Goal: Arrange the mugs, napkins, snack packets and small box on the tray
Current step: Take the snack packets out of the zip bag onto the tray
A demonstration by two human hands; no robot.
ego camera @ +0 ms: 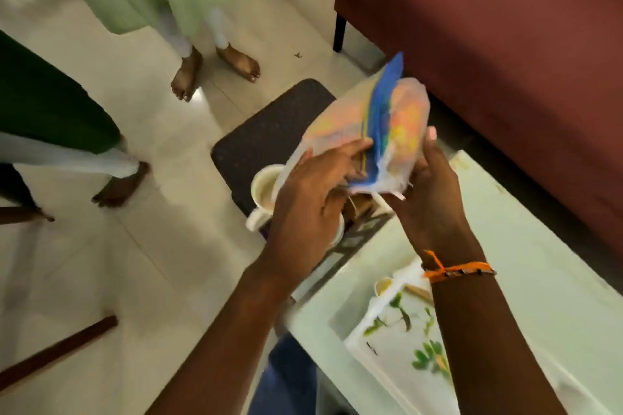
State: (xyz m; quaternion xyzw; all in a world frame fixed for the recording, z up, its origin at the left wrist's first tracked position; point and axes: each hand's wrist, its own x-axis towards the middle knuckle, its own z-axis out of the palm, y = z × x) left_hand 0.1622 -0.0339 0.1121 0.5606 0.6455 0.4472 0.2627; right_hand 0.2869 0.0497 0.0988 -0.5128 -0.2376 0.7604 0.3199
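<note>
Both hands hold a clear snack packet [377,131] with a blue stripe and orange and yellow pieces inside, raised above the table's far end. My left hand [313,192] grips its near left edge; my right hand [428,185] holds it from the right and below. Under the hands stands a white mug [264,185] with pale drink in it, and a small brown box [359,207] shows partly between the hands. A white tray [397,337] with green leaf prints lies on the table nearer me, partly hidden by my right forearm.
The pale glass table [539,263] runs along a dark red sofa [505,44]. A dark mat [269,135] lies on the tiled floor. Two people stand barefoot on the left [215,67], [118,185]. A wooden stick [57,350] lies at lower left.
</note>
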